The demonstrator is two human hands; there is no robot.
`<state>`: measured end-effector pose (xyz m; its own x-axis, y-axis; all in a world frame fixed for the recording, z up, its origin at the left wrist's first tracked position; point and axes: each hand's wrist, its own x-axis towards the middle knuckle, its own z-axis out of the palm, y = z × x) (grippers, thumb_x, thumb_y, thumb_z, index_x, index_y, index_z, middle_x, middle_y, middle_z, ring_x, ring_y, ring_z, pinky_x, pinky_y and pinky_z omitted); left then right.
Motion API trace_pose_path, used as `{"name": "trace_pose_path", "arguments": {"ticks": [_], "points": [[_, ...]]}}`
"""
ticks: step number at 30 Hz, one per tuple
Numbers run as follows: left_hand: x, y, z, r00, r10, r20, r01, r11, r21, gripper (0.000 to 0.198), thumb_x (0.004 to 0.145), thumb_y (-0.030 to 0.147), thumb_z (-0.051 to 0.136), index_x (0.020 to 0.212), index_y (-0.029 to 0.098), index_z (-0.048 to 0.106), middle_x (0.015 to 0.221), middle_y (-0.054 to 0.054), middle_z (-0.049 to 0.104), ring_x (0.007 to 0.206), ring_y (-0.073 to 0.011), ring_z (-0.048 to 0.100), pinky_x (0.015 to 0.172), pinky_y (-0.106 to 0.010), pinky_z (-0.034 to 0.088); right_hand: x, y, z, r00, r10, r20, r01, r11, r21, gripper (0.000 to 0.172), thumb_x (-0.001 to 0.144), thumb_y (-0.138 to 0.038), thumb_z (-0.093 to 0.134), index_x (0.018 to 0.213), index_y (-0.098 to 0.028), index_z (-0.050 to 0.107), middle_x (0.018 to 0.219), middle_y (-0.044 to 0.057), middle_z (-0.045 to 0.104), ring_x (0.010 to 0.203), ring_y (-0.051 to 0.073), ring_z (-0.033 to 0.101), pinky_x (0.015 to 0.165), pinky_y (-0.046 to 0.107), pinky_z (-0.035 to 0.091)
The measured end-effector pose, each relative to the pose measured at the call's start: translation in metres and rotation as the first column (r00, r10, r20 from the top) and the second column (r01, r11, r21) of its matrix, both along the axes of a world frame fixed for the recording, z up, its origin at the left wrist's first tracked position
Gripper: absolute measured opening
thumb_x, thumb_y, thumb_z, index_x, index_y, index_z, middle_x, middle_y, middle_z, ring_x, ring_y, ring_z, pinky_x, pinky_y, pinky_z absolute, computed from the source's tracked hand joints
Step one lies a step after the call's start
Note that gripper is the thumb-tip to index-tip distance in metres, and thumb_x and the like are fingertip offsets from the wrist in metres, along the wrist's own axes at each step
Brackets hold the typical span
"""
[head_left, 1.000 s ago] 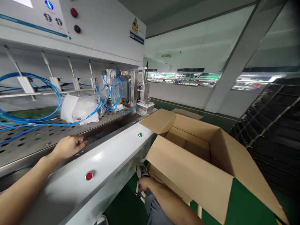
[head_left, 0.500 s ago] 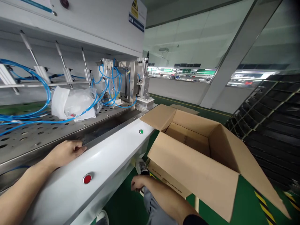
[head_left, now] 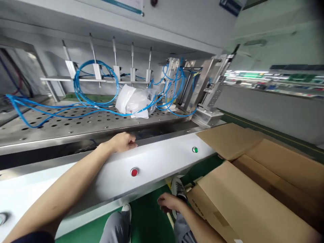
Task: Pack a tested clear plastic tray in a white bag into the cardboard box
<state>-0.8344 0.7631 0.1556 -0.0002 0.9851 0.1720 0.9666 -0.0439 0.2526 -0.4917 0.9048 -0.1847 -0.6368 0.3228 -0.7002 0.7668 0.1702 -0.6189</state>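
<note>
The view had swung left, but the left hand [head_left: 122, 142] still rested on the white ledge [head_left: 167, 155], beyond the red button [head_left: 134, 172], its curled fingers' grip unclear; the right hand [head_left: 168, 201], fingers loosely parted, hung left of the carton [head_left: 243, 199].

Plastic bag [head_left: 138, 101] on a perforated plate [head_left: 83, 131]; looped blue tubing [head_left: 76, 89]; grey wall [head_left: 253, 106] beyond.
</note>
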Motion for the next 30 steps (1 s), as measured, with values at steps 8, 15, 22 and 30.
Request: {"name": "trace_pose_path", "arguments": {"ticks": [8, 15, 22, 30], "points": [[0.004, -0.003, 0.005, 0.999, 0.025, -0.047, -0.026, 1.000, -0.005, 0.029, 0.092, 0.038, 0.062, 0.070, 0.020, 0.056, 0.073, -0.002, 0.065, 0.066, -0.0162, 0.054, 0.059, -0.030, 0.028, -0.003, 0.003, -0.010, 0.999, -0.026, -0.048, 0.021, 0.996, -0.090, 0.011, 0.095, -0.025, 0.058, 0.092, -0.017, 0.065, 0.073, 0.002, 0.069, 0.053, 0.011, 0.062, 0.046, 0.018, 0.038], [0.005, -0.003, 0.007, 0.998, 0.016, -0.065, -0.017, 1.000, -0.022, 0.024, 0.094, 0.035, 0.063, 0.075, 0.019, 0.064, 0.081, -0.004, 0.071, 0.072, -0.0172, 0.061, 0.061, -0.029, 0.032, -0.003, 0.004, -0.012, 0.997, -0.019, -0.075, 0.011, 0.994, -0.108, 0.010, 0.093, -0.026, 0.057, 0.091, -0.019, 0.064, 0.071, 0.003, 0.069, 0.054, 0.013, 0.063, 0.043, 0.017, 0.036], [0.004, -0.005, 0.008, 0.999, 0.005, -0.033, -0.006, 1.000, -0.021, 0.020, 0.093, 0.034, 0.066, 0.080, 0.019, 0.067, 0.086, -0.004, 0.073, 0.076, -0.0179, 0.064, 0.061, -0.028, 0.033, 0.002, 0.004, -0.012, 1.000, -0.008, -0.002, 0.008, 0.998, -0.060, 0.015, 0.083, -0.034, 0.067, 0.083, -0.019, 0.064, 0.074, 0.004, 0.070, 0.058, 0.015, 0.067, 0.046, 0.017, 0.040], [0.003, -0.006, 0.008, 0.999, -0.003, -0.039, 0.003, 1.000, -0.017, 0.018, 0.093, 0.033, 0.067, 0.082, 0.019, 0.069, 0.087, -0.004, 0.074, 0.075, -0.0176, 0.064, 0.061, -0.028, 0.034, 0.011, 0.012, -0.030, 0.999, -0.019, -0.041, 0.016, 0.997, -0.082, 0.012, 0.077, -0.034, 0.065, 0.082, -0.023, 0.066, 0.074, 0.005, 0.071, 0.058, 0.017, 0.068, 0.042, 0.017, 0.038]]}}
